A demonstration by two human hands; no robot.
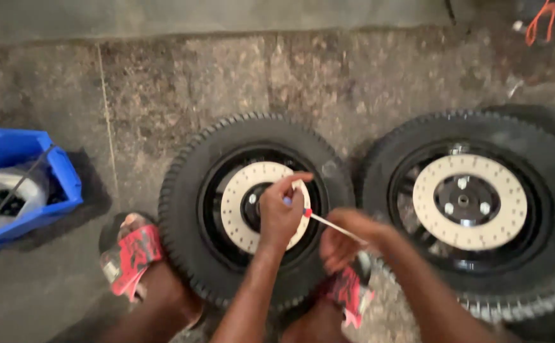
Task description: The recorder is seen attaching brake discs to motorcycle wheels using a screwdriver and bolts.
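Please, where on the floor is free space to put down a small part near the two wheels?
Bare floor lies between the blue bin and the left wheel, and along the strip behind both wheels. The left wheel and right wheel almost touch, and both hands and feet crowd the front.

A single head-worn camera looks steeply down from above a crouching person, close over the left hand (280,213) and right hand (347,241). It faces a stained concrete floor (163,89), where two tyres (255,209) fill the middle and right, with a blue bin (68,178) at the left edge.
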